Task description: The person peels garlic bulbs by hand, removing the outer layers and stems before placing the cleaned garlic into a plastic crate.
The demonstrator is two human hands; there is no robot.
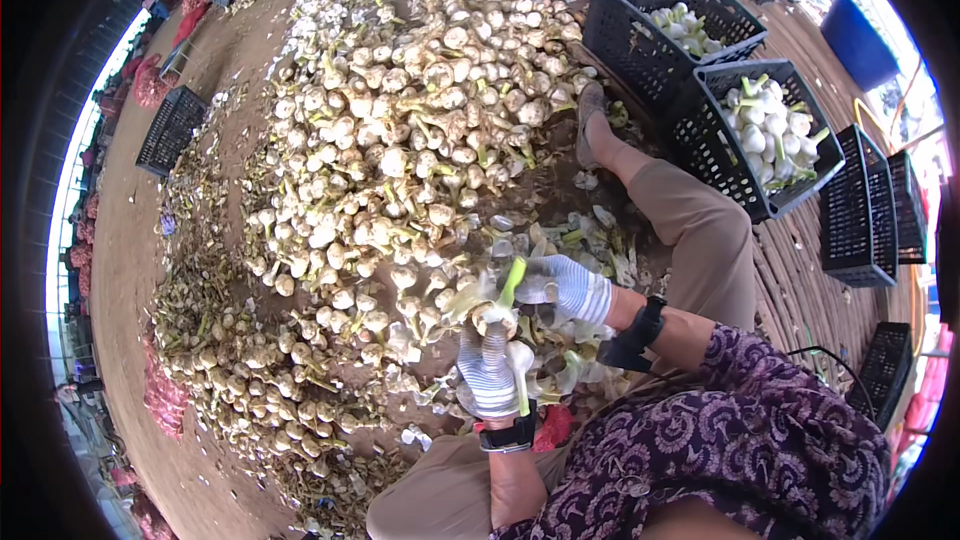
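One garlic bulb [492, 317] in the fingers, at the near edge of a wide heap [400, 120]

Little open room surrounds the work: the heap spreads ahead and leftward, the bent right leg [685, 205] closes off the right, and the lap lies behind. Bare brown floor [215, 70] runs beyond the heap on the far left, where a small black crate [170, 130] stands. Past the right leg, a black crate [700, 145] holds clean white bulbs [775, 130].

The left knee [425, 490] is cut off by the lower edge. Blur hides the right fingertips (pale skins hang close by), and whether the upright green stem [513, 282] joins the bulb is unclear.

The gloved left hand [487, 375] pinches the bulb between thumb and fingers. Beside it lies a long-stemmed white bulb [521, 355]; I cannot tell whether it is gripped too. The gloved right hand [565, 287] is just beside the stem, its grip impossible to tell.
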